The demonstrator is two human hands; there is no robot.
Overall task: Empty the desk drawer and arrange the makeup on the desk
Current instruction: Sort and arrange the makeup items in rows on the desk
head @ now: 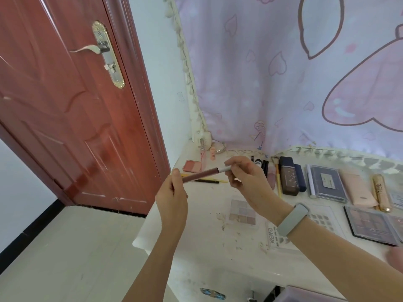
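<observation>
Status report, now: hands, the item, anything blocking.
Left hand grips lip gloss at its mauve end; right hand pinches the silver cap. Gloss held above desk. Pencil lies beneath; nothing blocking.

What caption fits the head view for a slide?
Both hands, left hand and right hand, hold a lip gloss tube above the makeup-strewn desk.

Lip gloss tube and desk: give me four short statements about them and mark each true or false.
1. Both hands hold the lip gloss tube. True: left hand at the pink end, right hand at the silver cap.
2. The tube lies flat on the desk. False: it is held above it.
3. A grey band is on the right wrist. True.
4. The door stands wide open. False: it is closed.
</observation>
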